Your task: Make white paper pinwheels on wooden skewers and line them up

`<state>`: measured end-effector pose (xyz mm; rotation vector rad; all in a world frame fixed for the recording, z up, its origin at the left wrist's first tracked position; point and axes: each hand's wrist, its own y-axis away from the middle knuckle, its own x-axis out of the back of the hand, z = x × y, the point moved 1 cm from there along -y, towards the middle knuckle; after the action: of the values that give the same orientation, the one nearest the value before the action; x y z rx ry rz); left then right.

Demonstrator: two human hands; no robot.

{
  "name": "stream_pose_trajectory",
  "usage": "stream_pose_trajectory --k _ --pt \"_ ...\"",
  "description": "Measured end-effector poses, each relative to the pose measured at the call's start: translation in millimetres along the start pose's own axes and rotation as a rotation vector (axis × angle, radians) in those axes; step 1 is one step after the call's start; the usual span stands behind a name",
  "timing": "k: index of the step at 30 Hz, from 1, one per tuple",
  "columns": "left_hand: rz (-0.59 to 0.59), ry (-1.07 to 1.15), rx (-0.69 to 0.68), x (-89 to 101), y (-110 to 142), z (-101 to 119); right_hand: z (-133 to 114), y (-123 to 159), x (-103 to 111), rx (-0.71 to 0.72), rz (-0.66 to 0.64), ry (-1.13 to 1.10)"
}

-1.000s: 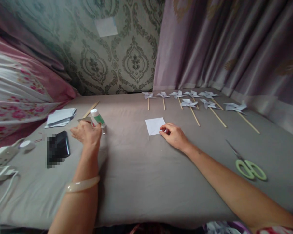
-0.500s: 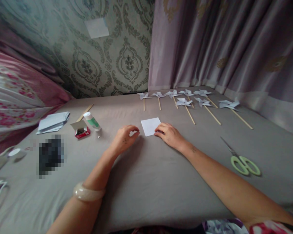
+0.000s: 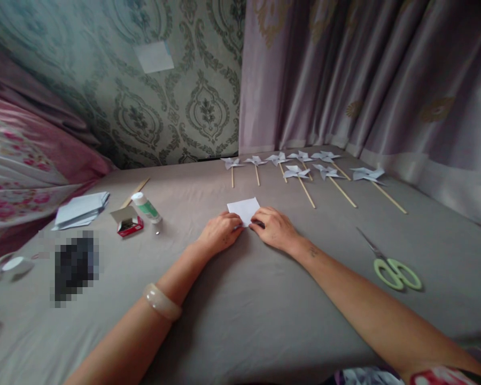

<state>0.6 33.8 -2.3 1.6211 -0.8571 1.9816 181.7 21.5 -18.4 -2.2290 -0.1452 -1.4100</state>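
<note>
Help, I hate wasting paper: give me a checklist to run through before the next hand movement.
1. Left hand at the paper: ok, at its near left part.
2. Right hand at the paper: ok, at its near right corner.
3. Paper lying fully flat: cannot tell, the hands cover its near edge.
4. Scissors away from both hands: ok, off to the right.
5. Red box closed: not ok, its flap is up.

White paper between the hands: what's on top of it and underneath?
The left hand and right hand cover its near corners; the rest of the paper shows white. Grey cloth surrounds it; whatever lies directly beneath is hidden.
</note>
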Motion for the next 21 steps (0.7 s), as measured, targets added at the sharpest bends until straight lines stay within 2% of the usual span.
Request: stream_pose_trajectory --k 6,11,17,21 --pt "-0.038 -0.159 -0.015 -0.8 0 9 -9 1 -1 0.04 0.019 0.029" --pt "0.046 -0.173 -0.043 -3.5 1 10 -14 0 -3 0.118 0.034 0.058" --pt "0.158 0.023 0.055 -2.7 10 11 -14 8 -3 0.119 0.002 -0.015" --pt "0.152 0.182 0.141 -2.1 16 8 -15 13 -2 0.087 -0.012 -0.077"
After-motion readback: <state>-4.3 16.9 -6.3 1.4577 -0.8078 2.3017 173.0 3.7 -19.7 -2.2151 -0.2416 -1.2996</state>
